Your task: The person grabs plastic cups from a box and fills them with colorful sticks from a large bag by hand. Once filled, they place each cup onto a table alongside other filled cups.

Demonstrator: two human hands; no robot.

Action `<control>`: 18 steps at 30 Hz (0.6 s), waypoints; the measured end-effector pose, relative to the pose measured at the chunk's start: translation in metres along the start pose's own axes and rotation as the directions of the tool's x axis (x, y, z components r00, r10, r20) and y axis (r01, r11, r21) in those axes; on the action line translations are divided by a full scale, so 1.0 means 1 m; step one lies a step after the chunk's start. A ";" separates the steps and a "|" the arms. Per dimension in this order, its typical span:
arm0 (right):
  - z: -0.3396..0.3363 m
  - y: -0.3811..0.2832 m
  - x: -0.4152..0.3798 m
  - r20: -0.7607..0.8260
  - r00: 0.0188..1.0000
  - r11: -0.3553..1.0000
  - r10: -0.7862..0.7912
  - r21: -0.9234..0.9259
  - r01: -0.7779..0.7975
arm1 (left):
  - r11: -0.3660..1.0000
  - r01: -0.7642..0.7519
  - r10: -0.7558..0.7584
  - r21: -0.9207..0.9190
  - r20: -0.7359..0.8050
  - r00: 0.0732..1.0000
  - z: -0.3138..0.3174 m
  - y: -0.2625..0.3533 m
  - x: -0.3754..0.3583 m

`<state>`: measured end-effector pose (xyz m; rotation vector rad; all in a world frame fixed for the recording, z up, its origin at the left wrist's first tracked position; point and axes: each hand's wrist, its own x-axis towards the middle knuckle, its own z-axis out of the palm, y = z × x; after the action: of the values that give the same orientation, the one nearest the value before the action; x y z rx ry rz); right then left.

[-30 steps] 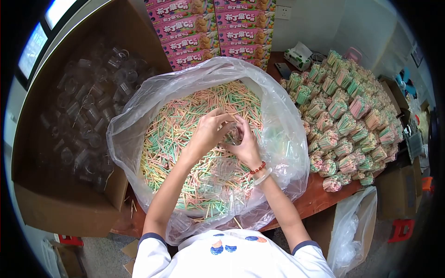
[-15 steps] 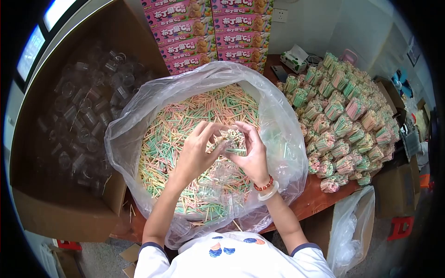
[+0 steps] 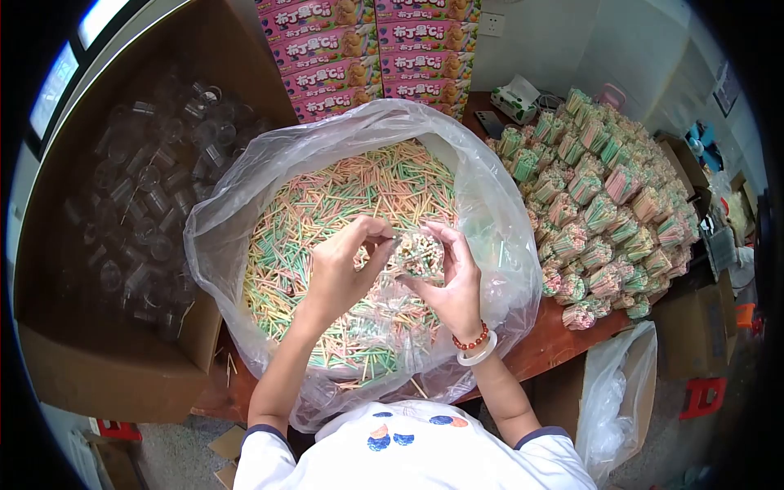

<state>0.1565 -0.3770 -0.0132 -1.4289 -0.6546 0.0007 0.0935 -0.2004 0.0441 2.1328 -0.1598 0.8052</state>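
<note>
A clear container packed with pastel sticks [image 3: 419,255] is held over the large plastic bag, its stick ends facing up. My right hand [image 3: 456,290] wraps round its right side, thumb below and fingers above. At its left edge my left hand [image 3: 347,265] pinches with thumb and forefinger; what lies between them is too small to make out. Under both hands, loose pink, green and yellow sticks [image 3: 318,204] fill the open plastic bag [image 3: 216,237].
At left stands a cardboard box [image 3: 106,371] of clear empty containers [image 3: 147,204]. Bundled sticks [image 3: 604,212] are piled at right on the red-brown table [image 3: 535,355]. Pink boxes [image 3: 327,73] are stacked behind, near a tissue pack [image 3: 516,100]. A plastic-lined carton [image 3: 616,400] stands lower right.
My left hand's fingers have drawn together at the container's edge. My right hand has shifted slightly right and down, and more of the stick ends shows.
</note>
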 end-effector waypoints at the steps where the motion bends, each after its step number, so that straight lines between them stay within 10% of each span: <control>1: 0.000 -0.003 -0.001 0.011 1.000 1.000 0.019 0.005 -0.019 | 0.998 -0.026 0.023 0.051 0.049 0.999 0.001 0.000 0.003; 4: 0.000 -0.004 -0.007 0.027 0.996 0.995 0.083 0.058 -0.084 | 0.982 -0.167 0.168 0.087 -0.005 0.986 0.011 -0.009 0.006; 13: -0.012 -0.001 -0.016 -0.005 1.000 0.968 -0.009 0.251 0.010 | 0.985 0.076 -0.058 -0.157 0.115 0.992 0.008 -0.019 0.008; 18: -0.031 0.022 -0.012 -0.042 0.996 0.996 -0.082 0.029 0.084 | 0.929 -0.078 -0.102 0.361 0.453 0.886 0.001 -0.078 -0.002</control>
<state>0.1680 -0.4054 -0.0378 -1.3675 -0.6773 -0.0828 0.1217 -0.1510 -0.0097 2.6621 -0.2600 0.3086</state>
